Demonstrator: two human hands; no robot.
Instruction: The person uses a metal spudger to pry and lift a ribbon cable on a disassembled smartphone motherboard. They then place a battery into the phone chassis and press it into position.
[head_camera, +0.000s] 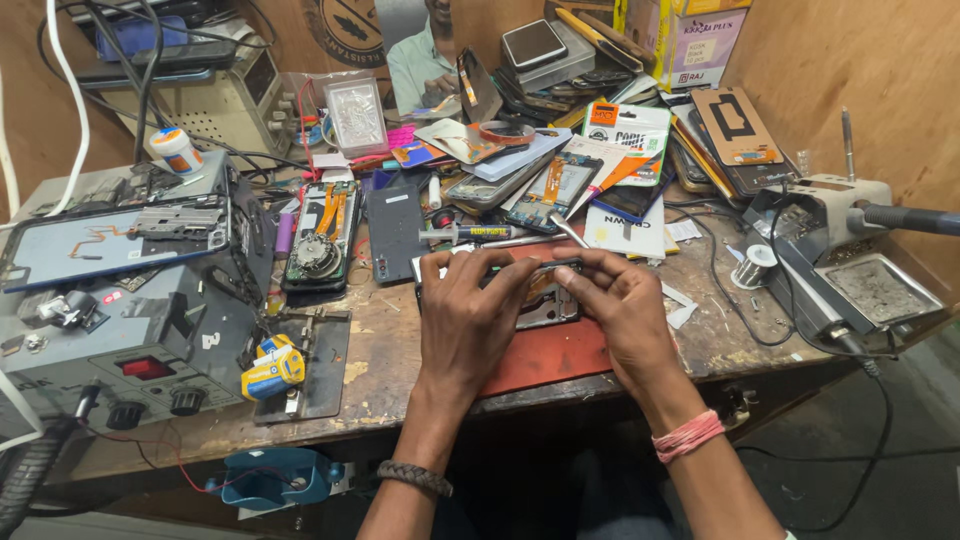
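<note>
Both my hands rest on an opened dark phone (545, 300) that lies on a red mat (545, 355) at the front of the wooden bench. My left hand (465, 310) covers the phone's left half, fingers curled over its top edge. My right hand (615, 305) grips the right side, thumb and fingers pinching near the top edge. A metal tweezer (567, 230) lies just beyond the phone. Most of the phone is hidden under my hands.
A grey power supply (120, 330) stands at left with a phone panel on top. An opened phone (322, 235), a dark back cover (397, 232), a screwdriver (465, 233) and several phone parts crowd the back. A soldering station (850, 265) sits at right, a yellow tool (272, 365) on a metal plate.
</note>
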